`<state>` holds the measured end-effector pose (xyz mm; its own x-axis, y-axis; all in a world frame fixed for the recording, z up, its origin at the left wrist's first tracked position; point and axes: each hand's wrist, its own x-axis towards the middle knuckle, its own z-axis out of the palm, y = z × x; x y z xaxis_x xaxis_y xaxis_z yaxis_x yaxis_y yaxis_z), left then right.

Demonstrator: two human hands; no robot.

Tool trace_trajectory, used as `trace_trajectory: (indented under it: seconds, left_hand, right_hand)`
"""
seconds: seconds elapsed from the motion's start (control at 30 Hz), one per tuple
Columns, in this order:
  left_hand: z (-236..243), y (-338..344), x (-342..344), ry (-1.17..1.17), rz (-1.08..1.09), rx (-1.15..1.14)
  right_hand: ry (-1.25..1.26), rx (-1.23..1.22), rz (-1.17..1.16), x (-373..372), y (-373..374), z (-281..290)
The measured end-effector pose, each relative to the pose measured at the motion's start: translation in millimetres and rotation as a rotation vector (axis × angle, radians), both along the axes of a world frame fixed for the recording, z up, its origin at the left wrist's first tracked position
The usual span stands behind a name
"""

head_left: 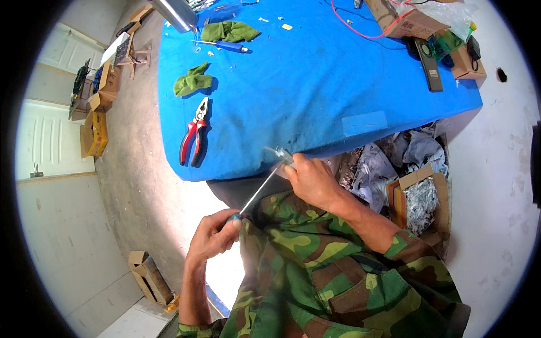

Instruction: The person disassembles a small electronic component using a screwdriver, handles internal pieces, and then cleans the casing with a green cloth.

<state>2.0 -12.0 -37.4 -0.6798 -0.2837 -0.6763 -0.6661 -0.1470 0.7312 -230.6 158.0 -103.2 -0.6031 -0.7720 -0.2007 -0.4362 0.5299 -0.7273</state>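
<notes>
Just off the near edge of the blue-covered table (282, 101), above the person's lap, a screwdriver (261, 189) is held with its shaft slanting up to a small clear piece (286, 158). The step in hand looks like working the tip at that piece; blur hides whether the tip is inside it or only against it. To judge by this pose, the next move calls for a firm hold on the piece and the shaft kept in line with it.

The left hand (214, 234) is curled round the screwdriver's handle, thumb along it, with no gap showing. The right hand (314, 180) pinches the clear piece between thumb and forefinger, its other fingers folded in.

Left of the hands, red-handled pliers (194, 132) lie on the table, with a crumpled green cloth (193, 81) just beyond them.
</notes>
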Motion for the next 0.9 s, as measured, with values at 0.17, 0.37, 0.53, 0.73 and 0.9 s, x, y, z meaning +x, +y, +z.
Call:
trace_trajectory:
  seconds: [0.17, 0.37, 0.53, 0.73, 0.9]
  left_hand:
    - [-17.6, -1.3, 4.4, 0.085, 0.022, 0.156]
    - [-23.2, 8.4, 7.6, 0.109, 0.068, 0.091]
    - [7.3, 11.2, 1.0, 0.117, -0.163, -0.468]
    - [19.8, 26.9, -0.8, 0.141, -0.338, -0.952]
    - [23.6, 27.9, -5.3, 0.085, -0.402, -0.998]
  right_hand:
    - [-0.033, -0.018, -0.02, 0.2, -0.5, -2.6]
    - [-0.09, -0.011, -0.029, -2.0, -2.5, 2.6]
    - [-0.132, 0.057, -0.026, -4.7, -2.4, 4.7]
    - [-0.136, 0.056, 0.002, -6.1, -1.0, 7.0]
    - [-0.145, 0.078, 0.026, -9.3, -0.4, 8.0]
